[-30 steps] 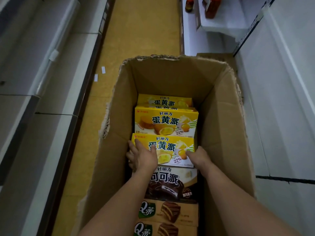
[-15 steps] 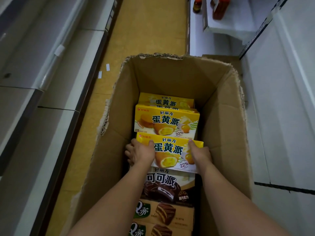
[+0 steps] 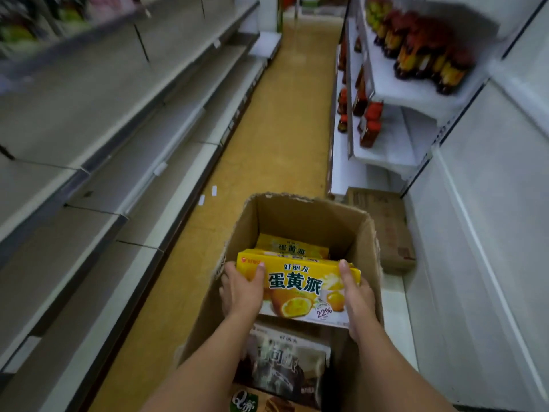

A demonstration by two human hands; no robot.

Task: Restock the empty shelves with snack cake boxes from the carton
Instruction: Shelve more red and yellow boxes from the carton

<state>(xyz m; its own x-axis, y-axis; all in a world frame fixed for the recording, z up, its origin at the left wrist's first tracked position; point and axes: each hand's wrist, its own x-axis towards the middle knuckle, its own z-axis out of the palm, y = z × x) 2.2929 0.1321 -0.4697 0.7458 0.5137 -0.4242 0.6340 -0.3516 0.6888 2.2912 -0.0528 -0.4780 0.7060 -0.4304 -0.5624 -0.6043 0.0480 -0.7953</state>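
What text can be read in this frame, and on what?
"好丽友", "蛋黄派", "22%": held yellow box.
"蛋黄派": yellow box behind.
"Q蒂": brown box at the bottom edge.
Dark box: blurred, unreadable.
Bottles, shelf tags: unreadable.

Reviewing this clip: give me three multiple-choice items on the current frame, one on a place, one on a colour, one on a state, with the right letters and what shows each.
1. Where is the open carton?
A. on the aisle floor between the shelves
B. on a shelf
C. on a trolley

2. What is the main colour of the held snack cake box?
A. red
B. yellow
C. blue

3. How is that box held?
A. by one hand
B. not at all
C. by both hands at its ends

Answers:
1 A: the carton stands on the tan floor.
2 B: its face is yellow.
3 C: the left hand and right hand grip opposite ends.
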